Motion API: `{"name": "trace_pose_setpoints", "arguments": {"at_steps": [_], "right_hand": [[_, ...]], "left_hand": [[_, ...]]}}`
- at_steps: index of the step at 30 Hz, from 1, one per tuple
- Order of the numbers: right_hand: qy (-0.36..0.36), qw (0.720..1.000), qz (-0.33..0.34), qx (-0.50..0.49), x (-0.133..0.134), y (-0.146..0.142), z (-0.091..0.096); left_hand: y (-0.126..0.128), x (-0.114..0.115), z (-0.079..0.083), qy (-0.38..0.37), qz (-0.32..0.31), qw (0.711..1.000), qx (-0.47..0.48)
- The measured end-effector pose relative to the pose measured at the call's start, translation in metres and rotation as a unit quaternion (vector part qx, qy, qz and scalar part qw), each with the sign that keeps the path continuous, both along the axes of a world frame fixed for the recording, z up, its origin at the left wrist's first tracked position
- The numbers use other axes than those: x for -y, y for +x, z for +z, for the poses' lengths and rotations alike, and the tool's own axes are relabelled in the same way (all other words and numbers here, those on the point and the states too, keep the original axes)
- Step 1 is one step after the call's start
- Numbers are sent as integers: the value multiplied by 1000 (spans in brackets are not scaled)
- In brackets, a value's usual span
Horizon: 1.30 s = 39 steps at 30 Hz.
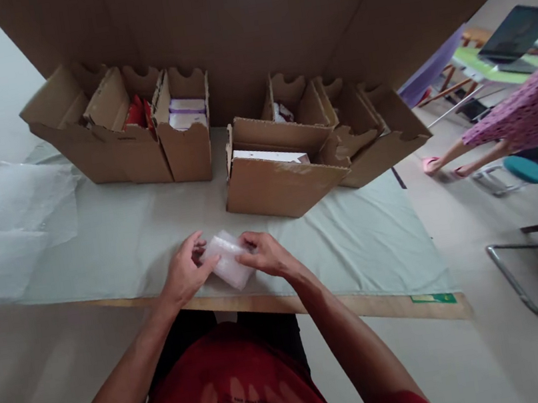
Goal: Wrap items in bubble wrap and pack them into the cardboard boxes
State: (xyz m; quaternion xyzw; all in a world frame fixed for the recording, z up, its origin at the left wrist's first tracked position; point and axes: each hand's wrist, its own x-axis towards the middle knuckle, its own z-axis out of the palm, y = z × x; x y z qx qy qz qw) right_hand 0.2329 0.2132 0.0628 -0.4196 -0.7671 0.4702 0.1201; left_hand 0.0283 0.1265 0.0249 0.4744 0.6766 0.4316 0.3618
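A small packet in clear bubble wrap [230, 261] is held between my two hands near the front edge of the table. My left hand [190, 267] grips its left side, with the thumb lying on top. On the packet's right side, my right hand [264, 253] closes with thumb and fingers at the upper corner. Whatever is inside the wrapping looks pale and cannot be made out.
Cardboard bins [129, 148] stand at the back left, some with red and white-purple packs. More cardboard bins [287, 185] stand right of centre. Clear wrap sheets [13, 219] lie at left. Beyond the table are a person in pink [527, 102] and a stool [526, 170].
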Motion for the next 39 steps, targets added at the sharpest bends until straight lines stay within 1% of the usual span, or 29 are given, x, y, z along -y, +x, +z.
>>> {"name": "trace_pose_setpoints", "arguments": {"at_steps": [1, 3, 5, 6, 7, 9, 11, 13, 15, 16, 17, 18, 20, 22, 23, 24, 27, 31, 34, 37, 39], "right_hand": [[-8, 998, -29, -48, 8, 4, -1], [-11, 988, -85, -125, 25, 9, -4], [-8, 981, -120, -155, 42, 11, -10], [-3, 980, -125, -151, 48, 11, -12], [4, 982, -126, -143, 53, 13, -13], [19, 983, -124, -134, 56, 19, -11], [15, 983, -116, -140, 53, 29, -2], [-8, 988, -75, -132, 48, 38, 12], [-24, 995, -5, -94, 45, 43, 25], [-23, 997, 19, -72, 45, 43, 31], [-18, 998, 27, -52, 46, 43, 35], [-9, 999, 16, -39, 48, 42, 38], [5, 998, -41, -36, 51, 41, 41], [11, 995, -87, -49, 54, 42, 44], [8, 994, -92, -55, 54, 43, 46], [1, 995, -84, -59, 54, 46, 48], [-15, 998, -35, -45, 51, 53, 59], [37, 999, 5, 24, 39, 61, 82], [59, 995, 29, 73, 30, 61, 98], [68, 993, 32, 95, 21, 62, 117], [91, 994, 5, 64, 10, 69, 135]], "left_hand": [[2, 5, 2, 2, -8, 998, 68], [9, 12, 6, 3, -27, 980, 198], [19, 17, 12, -14, -34, 961, 273], [23, 18, 15, -32, -31, 958, 283], [27, 19, 18, -52, -28, 960, 275], [31, 19, 27, -78, -35, 972, 219], [32, 18, 37, -74, -80, 985, 137], [35, 19, 46, -64, -161, 983, 64], [40, 20, 52, -65, -232, 970, 22], [43, 20, 54, -65, -243, 968, 11], [45, 21, 54, -64, -240, 969, 5], [47, 21, 53, -60, -226, 972, 9], [49, 22, 51, -50, -195, 979, 40], [48, 22, 48, -52, -189, 977, 87], [46, 22, 48, -57, -191, 974, 107], [45, 22, 48, -63, -192, 972, 120], [45, 19, 52, -65, -191, 968, 149], [50, 12, 57, -48, -194, 963, 181], [55, 7, 61, -28, -208, 962, 172], [56, 2, 65, -9, -217, 959, 183], [54, -1, 65, 0, -209, 952, 225]]}}
